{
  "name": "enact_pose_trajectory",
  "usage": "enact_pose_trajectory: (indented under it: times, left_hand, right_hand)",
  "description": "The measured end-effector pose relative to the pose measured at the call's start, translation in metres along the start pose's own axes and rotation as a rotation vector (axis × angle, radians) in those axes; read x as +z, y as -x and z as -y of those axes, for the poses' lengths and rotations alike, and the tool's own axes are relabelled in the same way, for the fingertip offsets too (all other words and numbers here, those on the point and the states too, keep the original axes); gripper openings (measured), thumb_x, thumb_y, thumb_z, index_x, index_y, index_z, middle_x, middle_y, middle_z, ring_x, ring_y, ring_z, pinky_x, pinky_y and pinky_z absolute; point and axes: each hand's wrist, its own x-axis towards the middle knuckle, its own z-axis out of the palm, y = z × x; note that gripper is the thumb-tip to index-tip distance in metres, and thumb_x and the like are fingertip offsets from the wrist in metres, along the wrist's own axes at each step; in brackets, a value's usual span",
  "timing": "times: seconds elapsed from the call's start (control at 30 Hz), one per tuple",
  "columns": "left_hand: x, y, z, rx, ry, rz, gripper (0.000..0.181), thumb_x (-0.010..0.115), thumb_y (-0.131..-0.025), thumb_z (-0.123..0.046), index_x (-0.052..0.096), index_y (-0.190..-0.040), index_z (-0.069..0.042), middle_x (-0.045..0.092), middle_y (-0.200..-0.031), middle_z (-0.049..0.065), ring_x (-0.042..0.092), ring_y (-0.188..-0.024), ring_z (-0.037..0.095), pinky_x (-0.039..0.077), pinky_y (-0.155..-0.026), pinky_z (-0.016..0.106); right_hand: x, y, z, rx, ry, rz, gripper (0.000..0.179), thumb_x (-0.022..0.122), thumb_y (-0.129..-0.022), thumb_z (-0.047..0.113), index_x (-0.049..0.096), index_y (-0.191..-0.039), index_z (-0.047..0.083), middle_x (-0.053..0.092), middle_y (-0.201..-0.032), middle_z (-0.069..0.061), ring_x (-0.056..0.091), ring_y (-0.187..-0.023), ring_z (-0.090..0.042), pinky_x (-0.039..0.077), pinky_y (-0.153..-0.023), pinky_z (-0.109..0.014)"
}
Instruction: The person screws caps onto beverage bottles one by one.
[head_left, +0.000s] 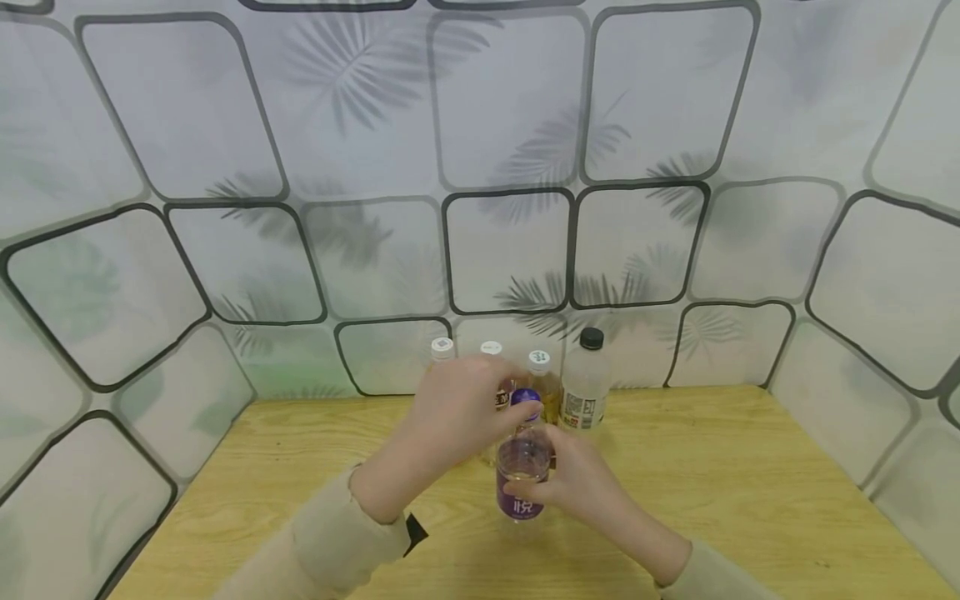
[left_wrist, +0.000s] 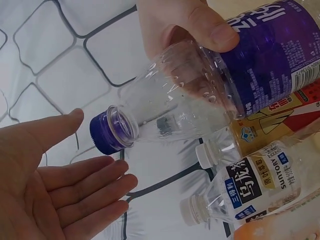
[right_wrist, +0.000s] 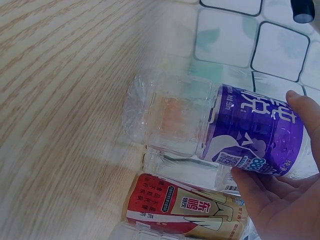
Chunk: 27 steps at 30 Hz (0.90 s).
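A clear water bottle with a purple label stands upright in front of me, its purple cap on the neck. My right hand grips it round the body near the top of the label. Close to the cap is my left hand, thumb and fingers extended on either side; the left wrist view shows a gap between them and the cap. Whether the bottle's base touches the table cannot be told.
Behind it stand several other drinks: a red-and-gold labelled bottle, a Suntory bottle with a white cap, an amber drink, and a black-capped bottle. The wooden table meets a patterned curtain at the back and sides.
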Motion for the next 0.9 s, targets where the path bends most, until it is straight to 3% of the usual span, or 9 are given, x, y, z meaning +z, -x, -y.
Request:
enact_pose_trajectory:
  times: [0.23, 0.47, 0.57, 0.7, 0.8, 0.9]
  left_hand:
    - [0.007, 0.0, -0.001, -0.04, -0.004, -0.076, 0.027, 0.084, -0.09, -0.05, 0.078, -0.085, -0.024, 0.066, -0.066, -0.013, 0.045, -0.052, 0.002, 0.035, -0.044, 0.019]
    - [0.011, 0.0, 0.001, -0.02, 0.003, -0.091, 0.022, 0.086, -0.089, -0.044, 0.08, -0.084, -0.024, 0.074, -0.075, -0.01, 0.055, -0.057, 0.003, 0.038, -0.044, 0.019]
    - [0.011, 0.0, 0.004, 0.01, 0.054, -0.079, 0.018, 0.087, -0.089, -0.04, 0.082, -0.089, -0.022, 0.079, -0.083, -0.008, 0.066, -0.066, 0.006, 0.046, -0.05, 0.019]
    - [0.01, -0.001, 0.01, 0.024, 0.198, -0.025, 0.015, 0.086, -0.09, -0.031, 0.084, -0.098, -0.019, 0.083, -0.094, -0.004, 0.075, -0.084, 0.012, 0.059, -0.068, 0.026]
    - [0.01, -0.003, 0.013, 0.016, 0.289, 0.016, 0.016, 0.086, -0.091, -0.025, 0.084, -0.103, -0.015, 0.083, -0.099, -0.001, 0.077, -0.092, 0.017, 0.062, -0.08, 0.031]
    - [0.011, -0.002, 0.014, 0.003, 0.315, 0.03, 0.023, 0.086, -0.091, -0.025, 0.083, -0.11, -0.014, 0.083, -0.103, 0.0, 0.078, -0.096, 0.018, 0.063, -0.083, 0.033]
  right_hand:
    - [0.0, 0.0, -0.001, -0.01, -0.009, 0.007, 0.057, 0.095, -0.079, 0.027, 0.068, -0.124, 0.004, 0.077, -0.115, -0.008, 0.076, -0.102, -0.026, 0.064, -0.084, -0.027]
    - [0.0, 0.0, -0.001, -0.014, -0.01, 0.0, 0.058, 0.095, -0.079, 0.026, 0.068, -0.124, 0.004, 0.077, -0.116, -0.009, 0.076, -0.102, -0.026, 0.064, -0.084, -0.026]
    - [0.001, 0.0, -0.001, -0.02, 0.007, -0.015, 0.057, 0.096, -0.078, 0.026, 0.068, -0.123, 0.004, 0.077, -0.114, -0.008, 0.076, -0.101, -0.026, 0.063, -0.083, -0.026]
    - [0.002, 0.0, -0.002, -0.019, 0.026, -0.033, 0.057, 0.097, -0.076, 0.027, 0.069, -0.121, 0.005, 0.077, -0.112, -0.007, 0.076, -0.1, -0.024, 0.061, -0.084, -0.025]
    - [0.003, 0.0, -0.002, -0.009, 0.017, -0.033, 0.057, 0.097, -0.076, 0.027, 0.069, -0.121, 0.005, 0.077, -0.112, -0.008, 0.075, -0.099, -0.023, 0.062, -0.083, -0.025]
    - [0.002, 0.0, -0.002, -0.007, 0.004, -0.025, 0.057, 0.096, -0.077, 0.026, 0.069, -0.122, 0.005, 0.077, -0.112, -0.009, 0.075, -0.099, -0.024, 0.063, -0.083, -0.026]
